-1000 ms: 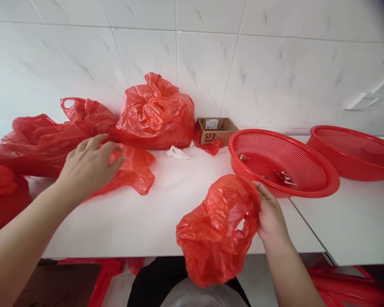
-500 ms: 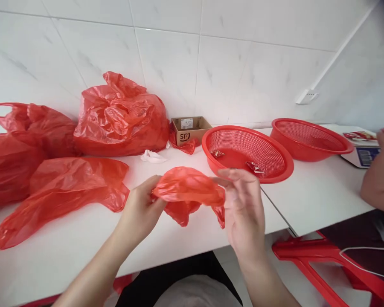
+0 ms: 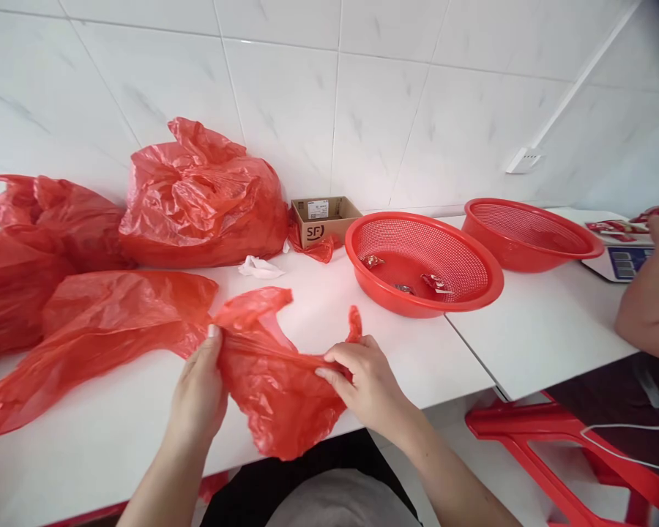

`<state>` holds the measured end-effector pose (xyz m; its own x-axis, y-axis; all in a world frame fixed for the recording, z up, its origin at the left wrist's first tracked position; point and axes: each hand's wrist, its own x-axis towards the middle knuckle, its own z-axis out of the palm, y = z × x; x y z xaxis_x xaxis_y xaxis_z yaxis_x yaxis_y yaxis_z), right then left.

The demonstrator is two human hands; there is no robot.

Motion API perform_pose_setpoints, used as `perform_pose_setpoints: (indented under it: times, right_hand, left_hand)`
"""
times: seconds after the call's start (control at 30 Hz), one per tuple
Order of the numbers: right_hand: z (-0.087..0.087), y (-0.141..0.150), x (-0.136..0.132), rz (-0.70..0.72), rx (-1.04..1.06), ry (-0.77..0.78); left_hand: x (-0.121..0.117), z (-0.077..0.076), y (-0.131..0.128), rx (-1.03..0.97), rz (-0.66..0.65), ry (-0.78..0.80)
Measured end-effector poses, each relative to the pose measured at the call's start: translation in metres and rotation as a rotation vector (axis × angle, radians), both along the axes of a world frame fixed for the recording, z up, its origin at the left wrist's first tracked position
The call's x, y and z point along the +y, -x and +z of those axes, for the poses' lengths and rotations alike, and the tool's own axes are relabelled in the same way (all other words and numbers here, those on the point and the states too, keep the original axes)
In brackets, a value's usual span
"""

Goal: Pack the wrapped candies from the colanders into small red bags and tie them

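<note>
A red plastic bag (image 3: 285,395) is stretched between my two hands above the front edge of the white table (image 3: 411,359). My left hand (image 3: 200,388) grips its left side, the thumb pressed on the film. On the other side, my right hand (image 3: 365,377) pinches the bag's edge between thumb and fingers. One handle loop sticks up at the left and another past my right fingers. Another red plastic bag (image 3: 126,307) lies flat at the left, just behind my left hand. Behind my right hand stands a red basket (image 3: 433,271) with a few small wrapped packets (image 3: 433,282) inside.
Full red bags (image 3: 203,197) stand along the wall at the left. A small cardboard box (image 3: 324,223), a crumpled white tissue (image 3: 260,268) and a second red basket (image 3: 527,234) stand behind. At the right, another person's arm (image 3: 651,293) reaches to a scale (image 3: 623,260); a red stool (image 3: 527,428) stands below.
The bag has gone from bunched up to spread out and hanging lower. My left hand has shifted left and down; my right hand has come down and closed on the edge.
</note>
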<state>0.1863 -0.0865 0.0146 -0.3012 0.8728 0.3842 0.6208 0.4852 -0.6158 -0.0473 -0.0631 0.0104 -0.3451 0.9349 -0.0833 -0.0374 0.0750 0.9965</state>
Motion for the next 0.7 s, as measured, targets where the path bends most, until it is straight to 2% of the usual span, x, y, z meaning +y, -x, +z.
perform_pose_setpoints:
  times: [0.07, 0.13, 0.2, 0.27, 0.3, 0.33, 0.37, 0.4, 0.47, 0.53, 0.6, 0.63, 0.7]
  right_hand:
    - [0.001, -0.010, 0.000, 0.004, -0.052, -0.057]
    - [0.006, -0.017, -0.001, -0.008, -0.085, -0.157]
    - [0.016, -0.020, -0.002, -0.030, -0.125, -0.275]
    - [0.030, -0.018, -0.004, -0.028, -0.187, -0.383]
    - [0.037, -0.016, -0.006, -0.009, -0.225, -0.420]
    - [0.045, -0.014, -0.008, 0.024, -0.261, -0.443]
    - [0.053, -0.012, -0.011, 0.067, -0.294, -0.452]
    - [0.059, -0.010, -0.015, 0.114, -0.323, -0.447]
    - [0.066, -0.009, -0.023, 0.211, -0.385, -0.407]
    - [0.065, -0.013, -0.031, 0.301, -0.473, -0.361]
    - [0.058, -0.022, -0.037, 0.385, -0.567, -0.321]
    - [0.054, -0.028, -0.038, 0.406, -0.599, -0.292]
    - [0.048, -0.041, -0.037, 0.365, -0.609, -0.216]
  left_hand:
    - [0.004, 0.006, 0.010, -0.144, 0.064, 0.028]
    - [-0.002, 0.022, 0.013, -0.140, 0.114, -0.041]
    - [-0.015, 0.046, 0.006, 0.056, 0.240, -0.228]
    - [-0.029, 0.073, -0.008, 0.507, 0.295, -0.492]
    - [-0.033, 0.085, -0.016, 0.748, 0.140, -0.585]
    - [-0.035, 0.093, -0.024, 0.946, -0.093, -0.701]
    - [-0.034, 0.098, -0.031, 1.110, -0.364, -0.743]
    - [-0.030, 0.099, -0.036, 1.237, -0.577, -0.736]
    - [-0.018, 0.093, -0.039, 1.445, -0.843, -0.665]
    - [-0.007, 0.080, -0.031, 1.601, -0.970, -0.602]
    - [0.000, 0.069, -0.014, 1.731, -1.019, -0.538]
    - [0.001, 0.066, -0.004, 1.788, -1.002, -0.489]
    - [0.001, 0.067, 0.016, 1.857, -0.866, -0.395]
